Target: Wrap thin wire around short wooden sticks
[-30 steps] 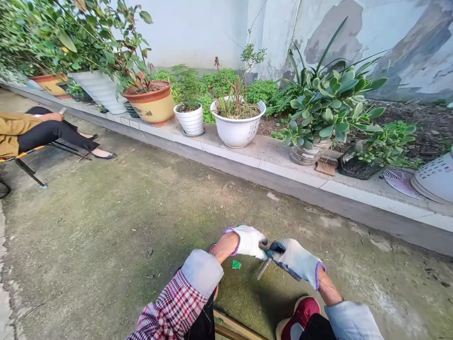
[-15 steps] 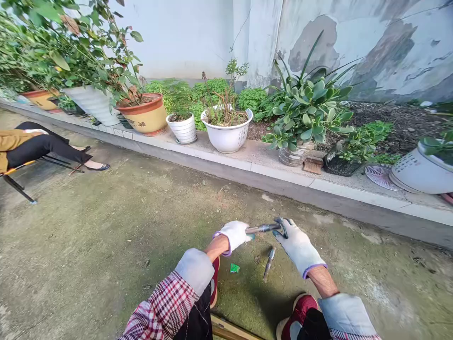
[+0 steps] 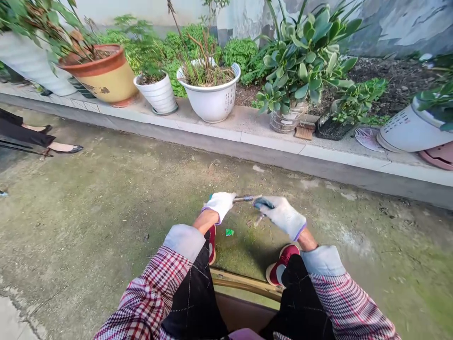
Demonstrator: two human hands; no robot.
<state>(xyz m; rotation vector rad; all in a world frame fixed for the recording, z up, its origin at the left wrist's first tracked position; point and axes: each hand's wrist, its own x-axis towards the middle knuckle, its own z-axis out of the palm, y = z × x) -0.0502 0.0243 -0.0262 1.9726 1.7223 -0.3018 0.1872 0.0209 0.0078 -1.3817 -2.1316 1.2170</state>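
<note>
Both my hands wear white work gloves and meet low over the mossy concrete ground. My left hand (image 3: 220,204) is closed round one end of a thin grey metal tool (image 3: 247,198) that lies level between the hands. My right hand (image 3: 281,213) is closed over its other end, where a dark blue-grey part shows. A second short metal piece (image 3: 259,219) lies on the ground just under my right hand. A small green scrap (image 3: 230,232) lies on the ground near my red shoes.
A raised concrete ledge (image 3: 247,137) runs across ahead with a white plant pot (image 3: 208,97), a ribbed white pot (image 3: 158,94), an orange pot (image 3: 102,78) and a succulent (image 3: 300,52). A seated person's legs (image 3: 28,137) are at far left. A wooden stool edge (image 3: 244,283) is between my knees.
The view has dropped and moved closer to the ledge. One metal piece went from my hands to the ground, and my hands now hold the other level between them.
</note>
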